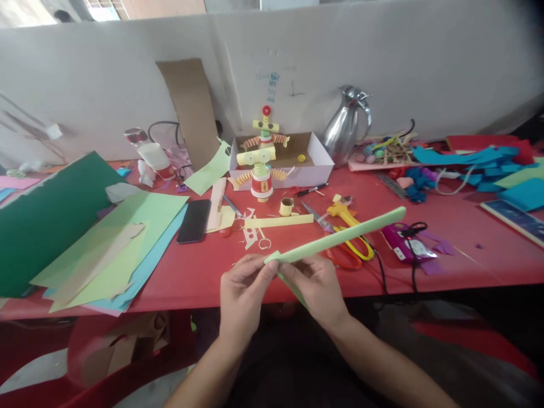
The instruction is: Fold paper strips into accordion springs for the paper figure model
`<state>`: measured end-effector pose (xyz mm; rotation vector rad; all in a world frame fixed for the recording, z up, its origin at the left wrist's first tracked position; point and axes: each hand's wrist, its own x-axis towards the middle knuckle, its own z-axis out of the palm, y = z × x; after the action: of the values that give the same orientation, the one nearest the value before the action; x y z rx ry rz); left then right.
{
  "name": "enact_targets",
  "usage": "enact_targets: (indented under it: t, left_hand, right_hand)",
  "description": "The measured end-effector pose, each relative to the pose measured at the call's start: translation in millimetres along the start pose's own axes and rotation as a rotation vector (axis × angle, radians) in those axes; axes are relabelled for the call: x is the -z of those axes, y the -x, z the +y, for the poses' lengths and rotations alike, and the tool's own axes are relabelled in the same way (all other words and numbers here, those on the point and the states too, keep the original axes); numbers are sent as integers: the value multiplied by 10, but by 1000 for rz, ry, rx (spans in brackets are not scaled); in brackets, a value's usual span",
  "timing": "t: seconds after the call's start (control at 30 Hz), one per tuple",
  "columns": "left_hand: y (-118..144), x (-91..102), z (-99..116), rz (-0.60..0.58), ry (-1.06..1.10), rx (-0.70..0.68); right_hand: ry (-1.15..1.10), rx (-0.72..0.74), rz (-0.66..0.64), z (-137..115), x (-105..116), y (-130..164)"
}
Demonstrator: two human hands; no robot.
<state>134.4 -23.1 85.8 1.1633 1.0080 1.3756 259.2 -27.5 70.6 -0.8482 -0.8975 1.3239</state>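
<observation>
Both my hands pinch the near end of a long light-green paper strip [340, 237] at the front edge of the red table [191, 272]. My left hand [243, 294] grips it from the left, my right hand [317, 289] from the right. The strip slants up and to the right, over yellow-handled scissors [346, 226]. A second bit of green paper hangs below my right hand's fingers. Behind stand two paper robot figures [260, 170], the rear one inside a white cardboard box [317, 164].
Green and blue paper sheets [106, 243] lie stacked at the left beside a black phone [194, 221]. A steel jug [346, 127], blue paper scraps [476, 164], a purple packet [408, 241] with a black cord, and a yellow strip [278, 221] lie around.
</observation>
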Motion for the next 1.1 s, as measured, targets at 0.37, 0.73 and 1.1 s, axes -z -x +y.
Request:
enact_targets:
  t: [0.37, 0.73, 1.1]
  left_hand:
    - [-290, 73, -167, -13, 135, 212]
    - [-876, 172, -609, -116, 171, 454]
    - [-983, 215, -630, -117, 282, 501]
  right_hand:
    - [-94, -56, 91, 122, -94, -173]
    - [-9, -307, 130, 344, 184, -450]
    - [786, 348, -48, 355, 466, -563]
